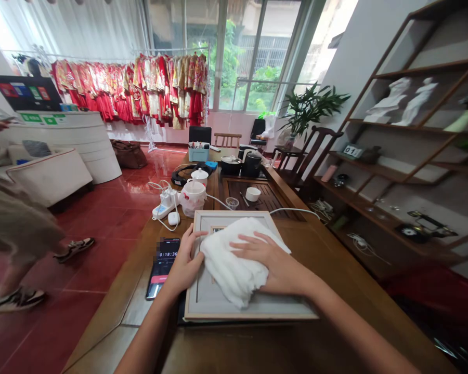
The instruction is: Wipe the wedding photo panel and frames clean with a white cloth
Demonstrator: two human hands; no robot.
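A light wooden picture frame [281,310] with a pale grey mount lies flat on the wooden table. Bunched over its middle is a white cloth [234,262], which hides most of the picture. My right hand [265,259] grips the cloth from above, fingers spread across it and pressing it onto the frame; the thumb is hidden. At the frame's left side, my left hand [189,257] holds the edge, its fingertips reaching over the border. A phone [163,270] showing a running timer lies just left of that hand.
Beyond the frame stand a white lidded cup [199,177], a bag-lined container [193,197], a power strip [166,202] with cables, and a tea tray [234,189] bearing a small white cup [252,194]. Shelves [413,124] rise at right. A person [19,228] is at left.
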